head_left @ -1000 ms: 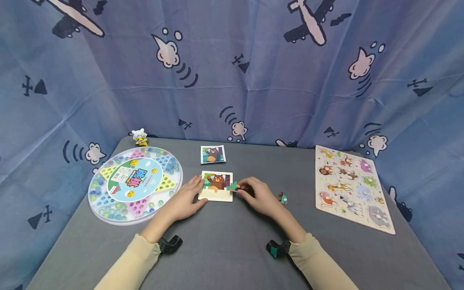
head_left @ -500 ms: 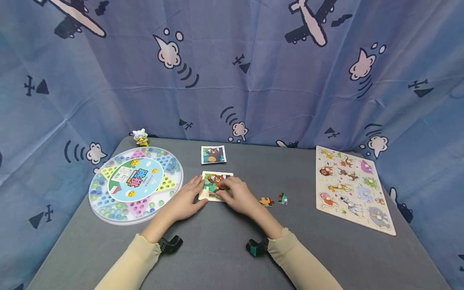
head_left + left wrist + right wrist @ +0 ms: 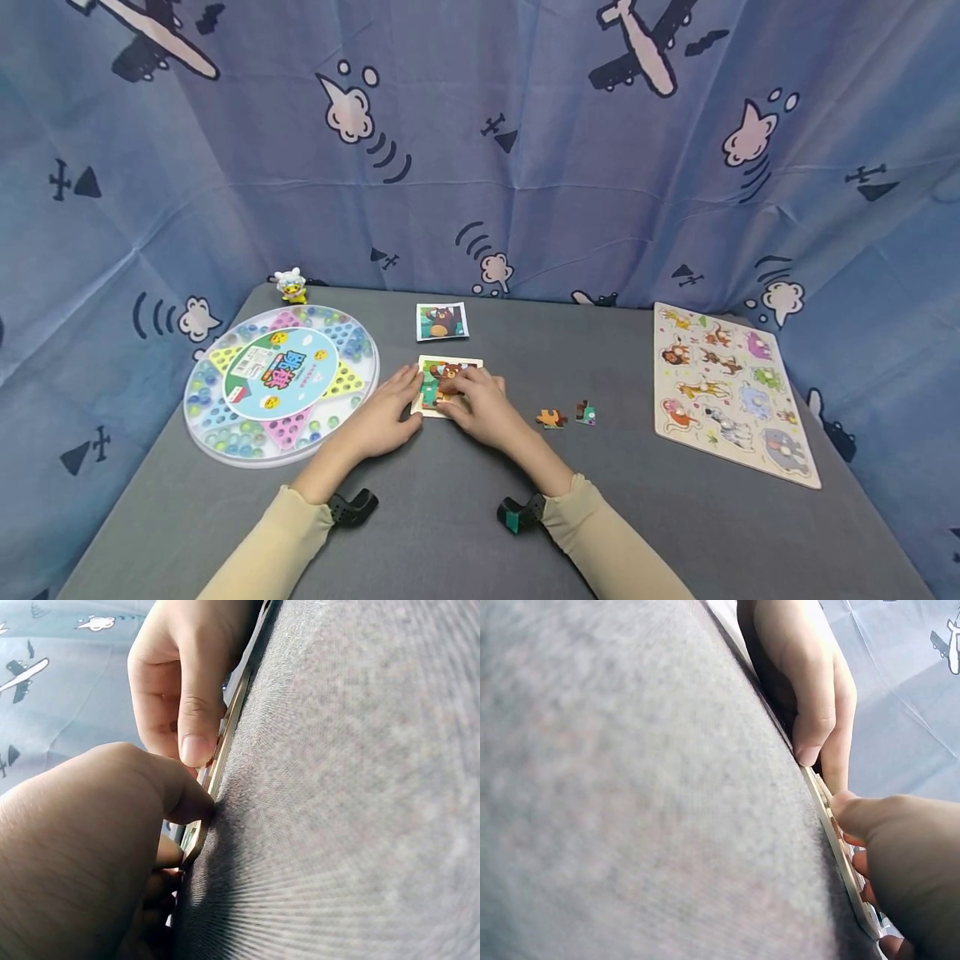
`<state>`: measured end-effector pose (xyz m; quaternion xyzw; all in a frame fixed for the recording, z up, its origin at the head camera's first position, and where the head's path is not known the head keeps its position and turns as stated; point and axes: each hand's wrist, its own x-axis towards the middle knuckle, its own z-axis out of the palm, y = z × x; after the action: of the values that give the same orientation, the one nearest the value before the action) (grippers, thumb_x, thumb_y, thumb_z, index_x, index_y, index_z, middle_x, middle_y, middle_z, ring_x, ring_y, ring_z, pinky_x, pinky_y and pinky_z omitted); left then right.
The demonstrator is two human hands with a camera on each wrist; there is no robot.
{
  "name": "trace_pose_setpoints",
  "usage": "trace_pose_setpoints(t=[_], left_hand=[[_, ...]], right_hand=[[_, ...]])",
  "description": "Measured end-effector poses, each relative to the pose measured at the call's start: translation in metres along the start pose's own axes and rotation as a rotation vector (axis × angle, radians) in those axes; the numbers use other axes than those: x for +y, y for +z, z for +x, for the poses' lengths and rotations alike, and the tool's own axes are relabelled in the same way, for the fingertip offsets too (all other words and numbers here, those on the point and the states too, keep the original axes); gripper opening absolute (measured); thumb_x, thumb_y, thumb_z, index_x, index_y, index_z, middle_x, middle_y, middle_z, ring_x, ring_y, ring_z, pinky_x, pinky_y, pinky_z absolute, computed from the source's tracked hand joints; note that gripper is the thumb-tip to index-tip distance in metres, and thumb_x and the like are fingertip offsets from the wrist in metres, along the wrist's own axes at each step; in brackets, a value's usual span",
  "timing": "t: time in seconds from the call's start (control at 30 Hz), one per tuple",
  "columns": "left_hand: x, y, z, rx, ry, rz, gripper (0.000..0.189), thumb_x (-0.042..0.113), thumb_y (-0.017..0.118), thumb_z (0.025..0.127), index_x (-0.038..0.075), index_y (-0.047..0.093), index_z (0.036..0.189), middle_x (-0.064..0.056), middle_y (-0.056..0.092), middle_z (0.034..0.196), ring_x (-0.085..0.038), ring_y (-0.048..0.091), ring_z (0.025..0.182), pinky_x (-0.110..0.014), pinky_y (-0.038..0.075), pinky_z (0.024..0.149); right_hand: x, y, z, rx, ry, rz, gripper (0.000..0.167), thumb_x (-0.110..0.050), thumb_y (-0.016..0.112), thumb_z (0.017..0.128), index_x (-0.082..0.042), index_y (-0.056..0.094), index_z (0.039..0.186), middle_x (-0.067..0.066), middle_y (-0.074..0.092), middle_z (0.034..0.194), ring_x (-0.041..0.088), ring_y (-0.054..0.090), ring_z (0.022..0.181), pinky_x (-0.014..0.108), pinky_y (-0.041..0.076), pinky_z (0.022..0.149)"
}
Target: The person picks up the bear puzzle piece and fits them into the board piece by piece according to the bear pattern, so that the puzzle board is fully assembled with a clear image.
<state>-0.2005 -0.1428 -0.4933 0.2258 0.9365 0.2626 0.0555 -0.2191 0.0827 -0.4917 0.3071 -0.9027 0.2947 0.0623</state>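
Observation:
In the head view a small wooden puzzle board (image 3: 428, 410) with a bear picture lies at the middle of the table. My left hand (image 3: 382, 412) rests along its left side, fingers fairly straight, the thumb at the near left corner. My right hand (image 3: 481, 405) is over the board's lower part, thumb and fingertips pinching a teal puzzle piece low in the picture, largely hidden by the fingers. In the left wrist view the right thumb (image 3: 197, 742) points down at the board's edge (image 3: 226, 742). An orange-brown puzzle piece (image 3: 551, 418) and a teal-brown puzzle piece (image 3: 586, 412) lie to the right.
A bear picture card (image 3: 442, 321) lies behind the board. On the left is a round marble board game (image 3: 281, 383), with a small figurine (image 3: 291, 285) behind it. An animal peg puzzle (image 3: 731, 392) lies at the right. A patterned curtain (image 3: 480, 150) closes off the back.
My right hand has carried a teal piece from the board's right side leftward onto its lower left part. The orange-brown loose piece has come out from behind that hand. My left hand stays put.

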Motion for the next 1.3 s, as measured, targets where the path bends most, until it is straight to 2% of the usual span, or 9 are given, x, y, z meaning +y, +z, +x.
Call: trace_pose_setpoints(t=[0.23, 0.43, 0.57, 0.8, 0.93, 1.3], left_hand=[[0.001, -0.001, -0.003, -0.009, -0.015, -0.018, 0.07, 0.024, 0.057, 0.103, -0.009, 0.036, 0.16, -0.024, 0.026, 0.172, -0.04, 0.018, 0.162, -0.055, 0.02, 0.131], [0.002, -0.004, -0.003, -0.012, -0.011, -0.013, 0.069, 0.023, 0.056, 0.104, -0.01, 0.035, 0.16, -0.027, 0.024, 0.172, -0.043, 0.018, 0.161, -0.057, 0.02, 0.131], [0.005, -0.005, -0.006, -0.024, -0.008, -0.013, 0.068, 0.022, 0.058, 0.105, -0.006, 0.034, 0.162, -0.027, 0.02, 0.173, -0.043, 0.017, 0.161, -0.057, 0.021, 0.131], [0.012, -0.002, -0.019, -0.079, 0.071, -0.084, 0.062, 0.02, 0.06, 0.108, 0.0, 0.039, 0.162, -0.018, 0.025, 0.174, -0.046, 0.016, 0.161, -0.064, 0.023, 0.128], [0.012, -0.001, -0.023, -0.08, 0.099, -0.063, 0.06, 0.02, 0.06, 0.108, 0.002, 0.042, 0.161, -0.016, 0.029, 0.173, -0.045, 0.017, 0.161, -0.065, 0.025, 0.127], [0.011, -0.008, -0.026, -0.127, 0.067, -0.035, 0.06, 0.026, 0.058, 0.11, 0.005, 0.04, 0.163, -0.012, 0.027, 0.174, -0.04, 0.015, 0.163, -0.062, 0.025, 0.128]], right_hand=[[-0.001, 0.006, -0.002, 0.024, -0.005, -0.013, 0.023, -0.031, 0.079, 0.098, -0.017, 0.08, 0.115, 0.004, 0.068, 0.111, 0.023, 0.058, 0.104, 0.047, 0.038, 0.088], [-0.004, 0.01, -0.001, 0.036, 0.027, -0.026, 0.023, -0.034, 0.079, 0.098, -0.019, 0.08, 0.115, 0.001, 0.068, 0.111, 0.022, 0.058, 0.106, 0.048, 0.038, 0.091], [-0.003, 0.011, -0.002, 0.025, 0.048, -0.031, 0.024, -0.035, 0.078, 0.098, -0.019, 0.08, 0.117, 0.001, 0.068, 0.111, 0.023, 0.058, 0.107, 0.05, 0.039, 0.093], [-0.002, 0.007, -0.005, 0.04, 0.052, -0.028, 0.021, -0.03, 0.08, 0.097, -0.018, 0.08, 0.115, 0.003, 0.068, 0.109, 0.024, 0.058, 0.105, 0.052, 0.039, 0.092], [-0.001, 0.006, -0.004, 0.042, 0.048, -0.032, 0.022, -0.031, 0.079, 0.098, -0.018, 0.08, 0.115, 0.003, 0.067, 0.11, 0.025, 0.058, 0.106, 0.051, 0.039, 0.092], [-0.004, 0.008, -0.004, 0.031, 0.057, -0.047, 0.024, -0.035, 0.077, 0.099, -0.02, 0.08, 0.118, 0.002, 0.069, 0.109, 0.023, 0.058, 0.102, 0.046, 0.037, 0.087]])
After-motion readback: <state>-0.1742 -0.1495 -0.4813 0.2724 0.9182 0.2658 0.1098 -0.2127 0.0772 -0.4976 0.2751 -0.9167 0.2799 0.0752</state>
